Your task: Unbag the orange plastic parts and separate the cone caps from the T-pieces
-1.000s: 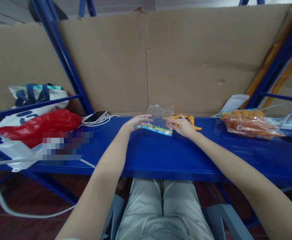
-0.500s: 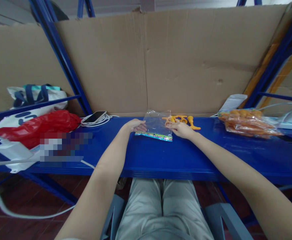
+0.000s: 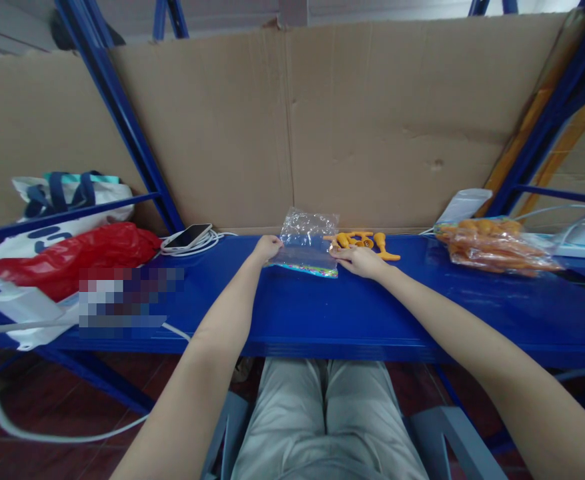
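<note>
A small clear plastic bag [image 3: 306,243] with a colourful printed strip along its near edge lies on the blue shelf [image 3: 322,313]. My left hand [image 3: 267,248] is closed on the bag's left edge. My right hand [image 3: 356,259] pinches the bag's right edge, fingers together. Several small orange plastic parts [image 3: 365,241] lie on the shelf just behind my right hand.
A phone [image 3: 188,235] on coiled white cable sits to the left. A red bag [image 3: 75,255] and a white and blue tote [image 3: 67,200] fill the far left. A clear bag of orange parts [image 3: 492,245] lies at the right. Cardboard [image 3: 292,127] walls the back.
The bag was held up off the shelf and now lies flatter, shifted a little left. My left hand went from fingers stretched out to closed on the bag's left edge.
</note>
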`<state>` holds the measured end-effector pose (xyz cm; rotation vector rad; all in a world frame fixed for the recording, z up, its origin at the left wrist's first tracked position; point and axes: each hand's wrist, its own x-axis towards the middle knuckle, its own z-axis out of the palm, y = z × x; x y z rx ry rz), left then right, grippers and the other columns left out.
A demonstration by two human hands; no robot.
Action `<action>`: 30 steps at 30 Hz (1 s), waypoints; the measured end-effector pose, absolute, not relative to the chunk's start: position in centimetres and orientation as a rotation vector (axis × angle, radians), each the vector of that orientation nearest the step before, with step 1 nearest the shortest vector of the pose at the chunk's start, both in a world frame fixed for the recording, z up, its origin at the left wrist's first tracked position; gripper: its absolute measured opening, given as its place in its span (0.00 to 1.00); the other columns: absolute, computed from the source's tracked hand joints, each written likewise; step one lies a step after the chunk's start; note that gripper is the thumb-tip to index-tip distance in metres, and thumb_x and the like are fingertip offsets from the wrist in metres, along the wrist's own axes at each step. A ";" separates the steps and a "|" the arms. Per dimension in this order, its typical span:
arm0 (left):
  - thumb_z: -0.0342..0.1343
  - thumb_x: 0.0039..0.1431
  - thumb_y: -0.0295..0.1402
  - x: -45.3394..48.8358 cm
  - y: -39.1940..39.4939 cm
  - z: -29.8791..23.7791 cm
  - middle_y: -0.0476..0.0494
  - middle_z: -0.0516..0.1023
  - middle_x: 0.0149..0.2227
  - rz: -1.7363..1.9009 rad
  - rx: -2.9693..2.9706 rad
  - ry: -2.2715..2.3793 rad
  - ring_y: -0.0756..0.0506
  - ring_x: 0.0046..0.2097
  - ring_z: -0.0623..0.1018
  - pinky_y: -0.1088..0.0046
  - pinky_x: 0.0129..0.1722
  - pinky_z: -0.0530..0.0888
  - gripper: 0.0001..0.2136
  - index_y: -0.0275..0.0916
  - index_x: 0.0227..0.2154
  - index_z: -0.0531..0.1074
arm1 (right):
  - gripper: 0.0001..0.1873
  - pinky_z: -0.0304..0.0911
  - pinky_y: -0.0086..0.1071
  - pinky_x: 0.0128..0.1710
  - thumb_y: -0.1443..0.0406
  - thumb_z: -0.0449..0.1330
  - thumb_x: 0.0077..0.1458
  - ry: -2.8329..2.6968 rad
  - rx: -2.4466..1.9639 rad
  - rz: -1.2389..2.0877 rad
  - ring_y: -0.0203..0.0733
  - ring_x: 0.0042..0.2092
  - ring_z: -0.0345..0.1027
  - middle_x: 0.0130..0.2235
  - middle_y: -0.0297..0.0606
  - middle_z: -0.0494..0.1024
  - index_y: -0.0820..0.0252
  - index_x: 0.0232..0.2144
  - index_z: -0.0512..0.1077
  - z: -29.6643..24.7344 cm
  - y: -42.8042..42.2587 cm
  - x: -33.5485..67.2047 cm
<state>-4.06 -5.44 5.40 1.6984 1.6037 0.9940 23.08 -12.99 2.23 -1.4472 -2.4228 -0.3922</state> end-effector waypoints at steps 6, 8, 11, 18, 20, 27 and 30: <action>0.57 0.55 0.27 -4.3 -4.8 5.0 0.48 0.71 0.17 1.093 1.928 1.660 0.46 0.28 0.74 0.74 0.30 0.66 0.12 0.39 0.17 0.71 | 0.22 0.69 0.44 0.53 0.63 0.52 0.64 -2.403 -1.507 -0.362 0.50 0.53 0.73 0.54 0.37 0.77 0.50 0.58 0.71 2.8 -13.6 22.7; 0.59 0.54 0.29 -4.7 -4.6 4.6 0.44 0.76 0.22 1.115 1.964 1.670 0.42 0.36 0.78 0.72 0.36 0.69 0.10 0.40 0.18 0.72 | 0.22 0.69 0.45 0.54 0.64 0.52 0.64 -2.424 -1.483 -0.344 0.51 0.55 0.72 0.56 0.38 0.76 0.51 0.59 0.70 2.8 -13.7 22.5; 0.62 0.51 0.29 -5.1 -4.7 4.5 0.39 0.81 0.34 1.044 2.025 1.804 0.36 0.48 0.77 0.67 0.48 0.70 0.02 0.41 0.29 0.77 | 0.23 0.68 0.45 0.55 0.64 0.53 0.63 -2.455 -1.432 -0.317 0.51 0.57 0.69 0.58 0.41 0.74 0.54 0.59 0.70 2.7 -13.6 22.3; 0.53 0.60 0.38 -1.2 -7.5 5.9 0.25 0.64 0.63 0.541 2.518 1.644 0.31 0.66 0.61 0.60 0.64 0.57 0.27 0.30 0.60 0.65 | 0.24 0.52 0.50 0.66 0.64 0.49 0.64 -2.521 -1.334 -0.269 0.50 0.65 0.59 0.60 0.45 0.71 0.60 0.60 0.68 2.2 -13.3 22.0; 0.53 0.60 0.46 0.4 -8.8 5.6 0.28 0.52 0.69 0.312 2.517 1.470 0.30 0.70 0.52 0.56 0.66 0.53 0.34 0.33 0.65 0.58 | 0.25 0.47 0.55 0.67 0.64 0.49 0.64 -2.500 -1.343 -0.281 0.52 0.66 0.57 0.62 0.48 0.68 0.60 0.62 0.65 2.1 -13.3 21.9; 0.50 0.54 0.60 1.7 -10.9 5.3 0.38 0.35 0.71 -0.258 2.457 1.286 0.31 0.71 0.40 0.49 0.67 0.48 0.46 0.42 0.70 0.45 | 0.31 0.34 0.66 0.65 0.69 0.46 0.61 -2.470 -1.494 -0.222 0.56 0.68 0.49 0.66 0.55 0.58 0.65 0.66 0.58 2.2 -13.4 21.5; 0.51 0.52 0.61 1.2 -10.7 5.9 0.39 0.37 0.71 -0.267 2.455 1.282 0.32 0.71 0.41 0.51 0.67 0.48 0.46 0.45 0.70 0.46 | 0.31 0.34 0.66 0.65 0.70 0.46 0.60 -2.472 -1.493 -0.206 0.55 0.68 0.50 0.66 0.52 0.60 0.62 0.66 0.59 2.3 -13.5 21.5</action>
